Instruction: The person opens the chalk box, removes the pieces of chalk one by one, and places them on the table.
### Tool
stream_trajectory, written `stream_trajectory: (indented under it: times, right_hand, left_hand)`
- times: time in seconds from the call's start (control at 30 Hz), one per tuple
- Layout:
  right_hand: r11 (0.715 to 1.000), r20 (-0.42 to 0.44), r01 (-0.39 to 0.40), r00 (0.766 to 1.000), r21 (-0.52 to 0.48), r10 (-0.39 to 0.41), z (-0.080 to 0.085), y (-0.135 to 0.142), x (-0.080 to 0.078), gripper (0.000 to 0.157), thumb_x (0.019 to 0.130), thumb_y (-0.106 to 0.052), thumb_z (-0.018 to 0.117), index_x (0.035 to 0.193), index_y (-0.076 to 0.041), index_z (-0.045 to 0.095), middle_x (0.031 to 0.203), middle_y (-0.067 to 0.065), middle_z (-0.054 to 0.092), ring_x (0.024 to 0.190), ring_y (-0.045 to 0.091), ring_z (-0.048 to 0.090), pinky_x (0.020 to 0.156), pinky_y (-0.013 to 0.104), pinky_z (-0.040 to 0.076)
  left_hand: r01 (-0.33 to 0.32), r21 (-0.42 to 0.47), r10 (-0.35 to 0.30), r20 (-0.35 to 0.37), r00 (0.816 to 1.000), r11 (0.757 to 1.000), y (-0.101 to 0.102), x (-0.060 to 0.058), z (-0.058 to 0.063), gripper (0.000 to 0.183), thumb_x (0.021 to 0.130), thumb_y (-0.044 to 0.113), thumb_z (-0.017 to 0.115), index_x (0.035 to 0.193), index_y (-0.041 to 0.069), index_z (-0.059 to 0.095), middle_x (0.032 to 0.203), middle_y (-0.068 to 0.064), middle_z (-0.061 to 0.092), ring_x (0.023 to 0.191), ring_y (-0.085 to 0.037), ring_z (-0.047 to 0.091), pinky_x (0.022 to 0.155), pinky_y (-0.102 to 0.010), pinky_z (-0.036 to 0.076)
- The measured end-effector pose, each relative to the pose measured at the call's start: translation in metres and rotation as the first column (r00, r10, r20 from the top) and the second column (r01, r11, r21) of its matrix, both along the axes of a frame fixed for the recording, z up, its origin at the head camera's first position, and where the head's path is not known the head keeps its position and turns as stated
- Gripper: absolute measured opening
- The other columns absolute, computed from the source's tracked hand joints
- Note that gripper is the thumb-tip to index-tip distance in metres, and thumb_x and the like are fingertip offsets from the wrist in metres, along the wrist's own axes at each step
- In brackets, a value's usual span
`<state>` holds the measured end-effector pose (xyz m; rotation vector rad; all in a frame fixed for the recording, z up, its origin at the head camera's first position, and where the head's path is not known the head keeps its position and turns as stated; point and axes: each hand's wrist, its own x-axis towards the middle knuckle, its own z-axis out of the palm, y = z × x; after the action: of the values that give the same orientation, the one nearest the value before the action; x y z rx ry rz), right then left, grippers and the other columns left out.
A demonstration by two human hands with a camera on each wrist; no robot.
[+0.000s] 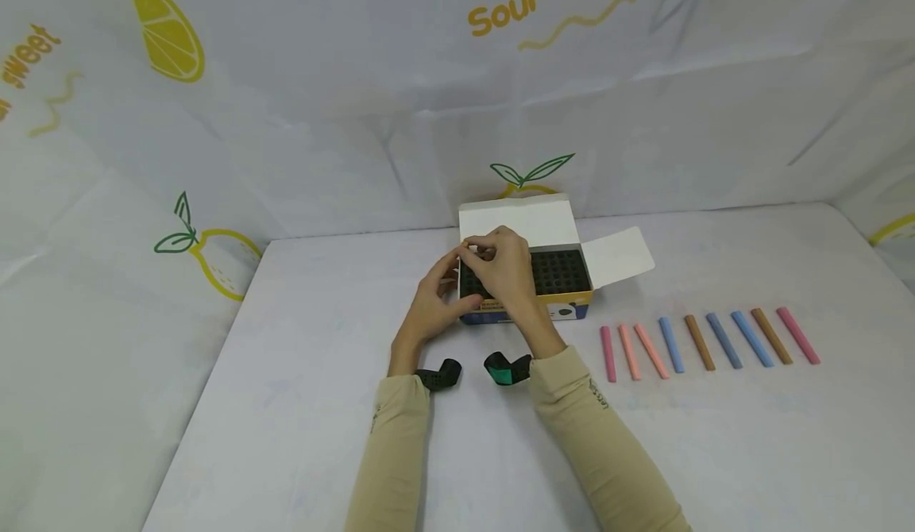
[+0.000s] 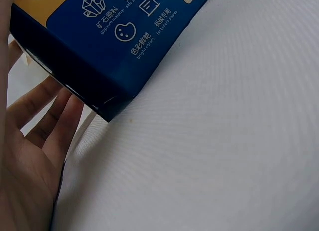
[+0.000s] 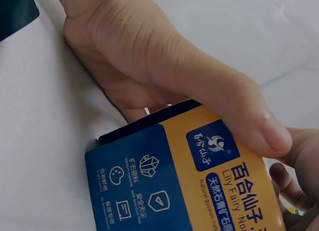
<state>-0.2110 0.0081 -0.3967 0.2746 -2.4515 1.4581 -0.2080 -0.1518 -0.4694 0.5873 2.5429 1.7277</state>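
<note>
A blue and yellow chalk box [image 1: 572, 310] stands with its lid up, a black insert [image 1: 561, 272] full of round holes inside. My left hand [image 1: 429, 310] grips the box's left end. Its thumb [image 3: 239, 101] lies along the front face in the right wrist view, and its other fingers [image 2: 37, 104] are at the end wall in the left wrist view. Over the left part of the insert is my right hand [image 1: 503, 266], fingers bent and fingertips close together near the box's left edge. Whether anything is between those fingertips is hidden.
A row of chalk sticks lies to the right of the box, including a pink stick [image 1: 608, 353], a blue stick [image 1: 670, 345] and a brown stick [image 1: 699, 342]. The white lid [image 1: 518, 221] stands up behind, and a side flap [image 1: 618, 258] sticks out right.
</note>
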Motion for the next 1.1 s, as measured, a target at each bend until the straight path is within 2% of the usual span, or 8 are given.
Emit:
stream_trajectory:
  times: [0.17,0.37,0.53,0.73,0.83,0.97,1.1]
  right_hand:
    - [0.999,-0.027,-0.006,1.000,-0.034,0.005,0.005,0.001,0.000,0.021,0.090,-0.013,0.079,0.104,0.002,0.080,0.093,0.021,0.067,0.080,0.034,0.071,0.070,0.042,0.062]
    - [0.994,-0.106,-0.012,0.994,-0.113,0.000,0.023,0.011,0.001,0.021,0.091,-0.016,0.078,0.104,0.001,0.080,0.093,0.021,0.067,0.083,0.036,0.067,0.072,0.040,0.057]
    - [0.991,-0.143,0.019,0.989,-0.134,-0.039,0.036,0.027,0.006,0.021,0.090,-0.015,0.079,0.103,0.001,0.081,0.094,0.020,0.067,0.082,0.034,0.066,0.073,0.037,0.055]
    - [0.984,-0.150,0.067,0.985,-0.163,-0.091,0.044,0.054,0.016,0.019,0.087,-0.012,0.082,0.099,0.002,0.081,0.093,0.021,0.067,0.080,0.031,0.063,0.069,0.019,0.050]
    - [0.983,-0.158,0.088,0.981,-0.163,-0.114,0.046,0.069,0.022,0.018,0.086,-0.011,0.083,0.099,0.002,0.081,0.092,0.021,0.066,0.079,0.027,0.061,0.067,0.012,0.047]
    - [0.981,-0.162,0.117,0.976,-0.153,-0.142,0.047,0.087,0.029,0.017,0.086,-0.011,0.082,0.097,0.003,0.081,0.092,0.020,0.066,0.079,0.017,0.058,0.068,0.013,0.046]
    - [0.979,-0.174,0.155,0.969,-0.134,-0.177,0.049,0.104,0.037,0.017,0.087,-0.011,0.081,0.096,0.003,0.081,0.091,0.019,0.068,0.079,0.009,0.057,0.068,0.011,0.047]
  left_hand:
    - [-0.002,0.000,0.002,-0.004,1.000,1.000,0.001,0.000,-0.001,0.110,0.071,0.086,0.067,0.159,0.028,0.037,0.141,-0.010,0.057,0.129,-0.027,0.054,0.113,-0.048,0.046]
    - [-0.010,0.002,0.010,-0.005,1.000,1.000,0.003,-0.001,-0.001,0.103,0.071,0.084,0.069,0.156,0.033,0.041,0.136,-0.009,0.059,0.125,-0.025,0.055,0.112,-0.047,0.047]
    - [-0.012,0.013,0.012,0.001,1.000,1.000,0.003,-0.001,0.000,0.101,0.072,0.082,0.071,0.155,0.033,0.042,0.132,-0.011,0.061,0.123,-0.025,0.056,0.111,-0.047,0.047]
    - [-0.013,0.019,0.012,0.020,1.000,1.000,0.002,-0.001,-0.001,0.093,0.077,0.068,0.078,0.155,0.033,0.042,0.133,-0.011,0.059,0.123,-0.025,0.055,0.112,-0.047,0.047]
    - [-0.007,0.021,0.007,0.012,1.000,1.000,0.002,-0.001,-0.002,0.095,0.076,0.071,0.078,0.156,0.032,0.042,0.133,-0.011,0.059,0.123,-0.024,0.055,0.112,-0.047,0.047]
    - [-0.002,0.022,0.002,0.002,1.000,1.000,0.002,-0.001,-0.002,0.098,0.075,0.072,0.077,0.157,0.032,0.041,0.134,-0.010,0.059,0.123,-0.023,0.054,0.111,-0.045,0.048]
    - [-0.001,0.020,0.000,0.005,1.000,1.000,0.002,0.000,-0.002,0.095,0.078,0.066,0.079,0.157,0.032,0.040,0.134,-0.010,0.058,0.123,-0.022,0.054,0.111,-0.045,0.047]
